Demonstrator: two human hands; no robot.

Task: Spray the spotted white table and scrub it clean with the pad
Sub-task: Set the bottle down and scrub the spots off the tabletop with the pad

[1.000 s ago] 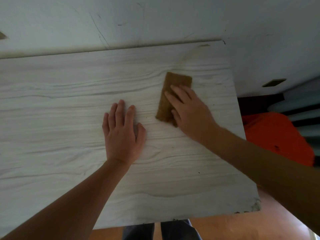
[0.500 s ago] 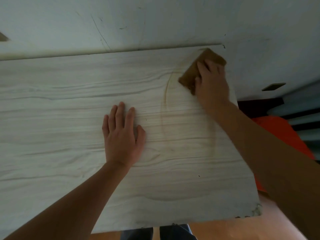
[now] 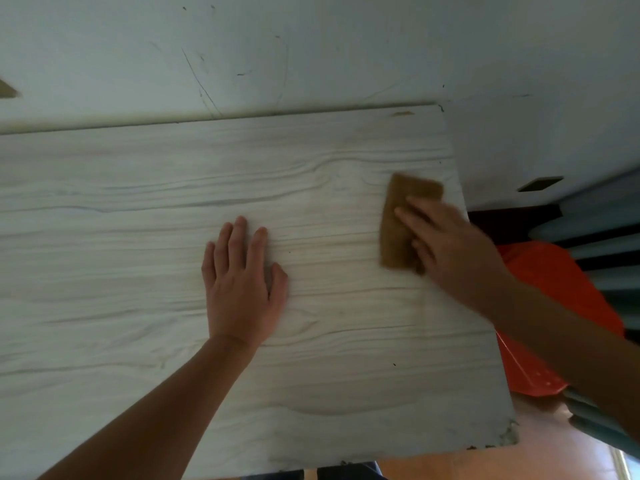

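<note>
**While the left grip lies flat, the right grip presses the pad by the desk's edge**

Where I stand looking down over the person's arms, the pale, wood-grained desk (image 3: 104, 271) fills most of the scene, its far edge pushed up against a scuffed white wall (image 3: 311, 46). The left grip (image 3: 242, 289) lies palm down near the middle of the desk, released, with fingers straight and close together and the thumb out to the side; it holds nothing. The right grip (image 3: 450, 251) is blurred, but its fingers stretch out flat on top of the brown pad (image 3: 394, 233), pressing it onto the surface rather than curling round it. The pad lies on the right part of the desk, just inside the right edge and about halfway between the far and near corners, its long side running away from the person. A few dark specks (image 3: 394, 364) dot the surface nearer the person, and a small brown mark (image 3: 401, 114) sits at the far right corner. The near right corner (image 3: 509, 434) is chipped. Beyond the right edge, lower down, sits something bright orange (image 3: 554, 289) on a wooden floor (image 3: 554, 459).
</note>
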